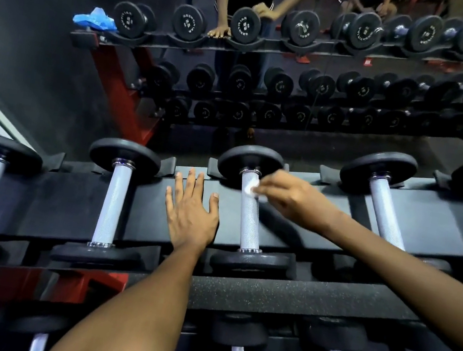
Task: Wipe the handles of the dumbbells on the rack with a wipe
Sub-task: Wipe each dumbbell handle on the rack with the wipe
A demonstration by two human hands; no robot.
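The dumbbells (252,206) across the middle of the frame have matte black end plates and pale silver-grey handles with a fine cross-hatched knurl, ringed by shiny chrome collars at each end. The wipe (252,185) at the centre is white. The rack (138,212) beneath them is black, with a red frame piece showing at lower left, and its front rail at lower centre is black flecked with pale specks. In the mirror at the top, the reflected dumbbells are black with white lettering, and a crumpled bright blue cloth (94,19) sits at upper left.
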